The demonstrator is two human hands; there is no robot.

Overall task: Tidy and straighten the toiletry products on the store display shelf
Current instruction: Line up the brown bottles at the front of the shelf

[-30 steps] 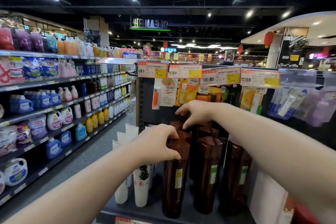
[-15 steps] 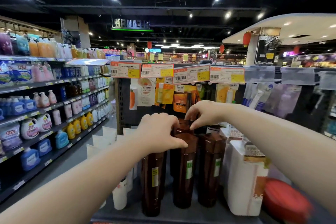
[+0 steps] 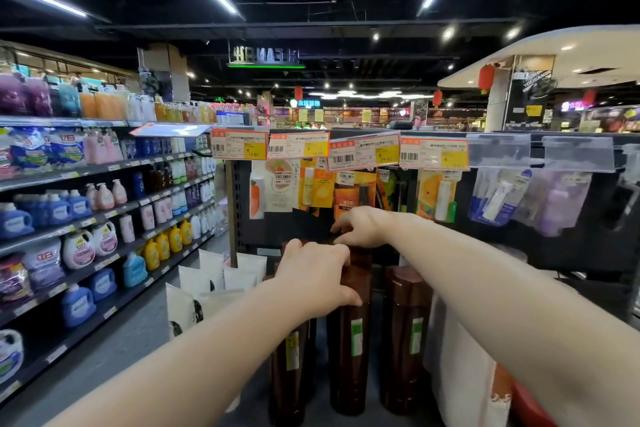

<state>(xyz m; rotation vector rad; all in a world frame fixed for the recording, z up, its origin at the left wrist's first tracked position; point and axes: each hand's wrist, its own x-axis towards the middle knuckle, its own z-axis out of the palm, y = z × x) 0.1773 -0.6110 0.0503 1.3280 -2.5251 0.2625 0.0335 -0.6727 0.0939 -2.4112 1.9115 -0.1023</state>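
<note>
Several tall dark brown bottles stand upright on the low display shelf (image 3: 374,418). My left hand (image 3: 317,276) is curled over the cap of the middle front brown bottle (image 3: 349,350) and grips its top. My right hand (image 3: 362,227) reaches farther back and pinches the cap of a brown bottle behind it; that bottle is mostly hidden by my hands. Another brown bottle (image 3: 289,371) stands at the left front and one more brown bottle (image 3: 405,340) at the right front.
White tubes (image 3: 194,302) stand left of the brown bottles, a white pack (image 3: 460,374) right of them. Hanging carded products (image 3: 436,196) and price tags (image 3: 363,151) sit just above my hands. A long shelf of detergent bottles (image 3: 79,246) lines the aisle at left.
The view has shifted right and down over the second. My left hand has moved from the left front bottle onto the middle one. My right hand stays on a rear bottle's cap.
</note>
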